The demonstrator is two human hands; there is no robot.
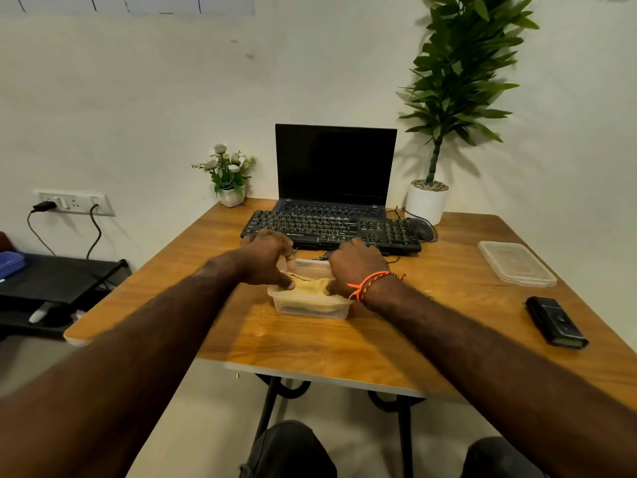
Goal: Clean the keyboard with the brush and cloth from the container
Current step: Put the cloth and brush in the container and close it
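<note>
A clear plastic container point(310, 307) sits in the middle of the wooden table point(310, 343), with a yellow cloth point(310, 288) inside it. My left hand point(267, 258) is over the container's left end, its fingertips pinching the cloth. At the right end, my right hand point(355, 267) does the same. I cannot make out the brush. Just behind the container lies a black keyboard point(331, 231), in front of an open laptop point(336, 167) with a dark screen.
The container's lid point(517, 263) lies at the right. A black case point(555, 326) rests near the right front edge. A mouse point(424, 229), a white-potted tall plant point(427, 201) and a small flower pot point(231, 194) stand at the back.
</note>
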